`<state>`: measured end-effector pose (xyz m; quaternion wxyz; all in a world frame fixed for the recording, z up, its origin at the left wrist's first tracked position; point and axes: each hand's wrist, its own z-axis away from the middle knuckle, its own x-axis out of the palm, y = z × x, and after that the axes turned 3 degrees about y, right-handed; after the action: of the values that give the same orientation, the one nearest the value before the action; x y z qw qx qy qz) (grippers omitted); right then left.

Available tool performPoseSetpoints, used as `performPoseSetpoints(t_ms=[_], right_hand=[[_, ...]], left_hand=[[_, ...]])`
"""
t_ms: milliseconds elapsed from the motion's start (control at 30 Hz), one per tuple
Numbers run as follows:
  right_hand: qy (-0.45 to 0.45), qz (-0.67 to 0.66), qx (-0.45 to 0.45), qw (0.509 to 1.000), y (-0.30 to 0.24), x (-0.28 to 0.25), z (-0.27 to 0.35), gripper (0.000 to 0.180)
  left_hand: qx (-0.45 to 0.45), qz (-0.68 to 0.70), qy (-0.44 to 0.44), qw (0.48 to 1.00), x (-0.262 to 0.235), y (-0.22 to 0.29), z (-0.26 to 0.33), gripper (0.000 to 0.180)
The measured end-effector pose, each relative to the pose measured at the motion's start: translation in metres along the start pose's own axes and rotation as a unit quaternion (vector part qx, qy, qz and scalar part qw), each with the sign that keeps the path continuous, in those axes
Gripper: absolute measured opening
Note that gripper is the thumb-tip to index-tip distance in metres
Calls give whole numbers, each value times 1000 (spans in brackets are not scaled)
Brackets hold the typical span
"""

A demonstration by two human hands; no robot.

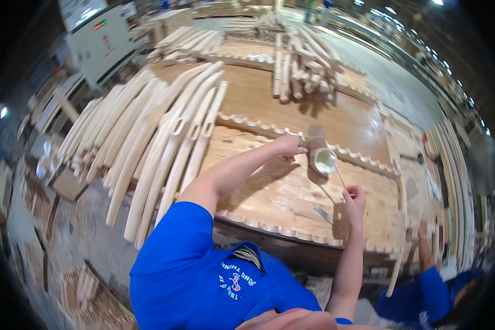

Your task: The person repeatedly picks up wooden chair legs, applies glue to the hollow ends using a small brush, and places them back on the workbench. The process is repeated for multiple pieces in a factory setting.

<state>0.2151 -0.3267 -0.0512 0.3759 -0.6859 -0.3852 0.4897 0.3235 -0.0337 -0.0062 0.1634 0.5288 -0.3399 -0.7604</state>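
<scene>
My left hand (291, 146) reaches over the pale wooden board, its fingers curled against the left side of a cup (317, 144). White, creamy-looking stuff shows inside the cup's round mouth, which faces me. My right hand (355, 202) is closed around a thin stick (341, 177) that runs up to the cup's rim. Whether its tip sits in the white stuff is too small to tell. Below the cup, a small flat tool with a grey blade or bristles (322, 212) lies on the wooden board (258, 190), left of my right hand.
Long curved wooden pieces (154, 124) are piled on the left, with another stack (308, 66) at the back. Notched wooden strips (363, 163) edge the board. A control cabinet (102, 44) stands far left. A co-worker's blue sleeve (418, 294) shows at the lower right.
</scene>
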Motion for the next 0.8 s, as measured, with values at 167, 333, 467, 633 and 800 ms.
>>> performPoseSetpoints(t_ms=[167, 333, 467, 633, 800], right_hand=[[6, -57, 38, 998, 12, 8, 1, 13], [-47, -146, 75, 985, 4, 14, 7, 11], [-29, -96, -8, 995, 12, 24, 5, 10], [-35, -82, 1, 996, 4, 24, 11, 9], [-33, -92, 7, 995, 5, 16, 12, 8]], left_hand=[[-69, -205, 147, 965, -86, -32, 92, 41], [-192, -293, 390, 852, -165, -125, 234, 44], [-404, -230, 367, 806, -192, -187, 349, 60], [-404, -335, 304, 795, -163, -192, 382, 71], [-389, -380, 350, 763, -127, -186, 366, 67]])
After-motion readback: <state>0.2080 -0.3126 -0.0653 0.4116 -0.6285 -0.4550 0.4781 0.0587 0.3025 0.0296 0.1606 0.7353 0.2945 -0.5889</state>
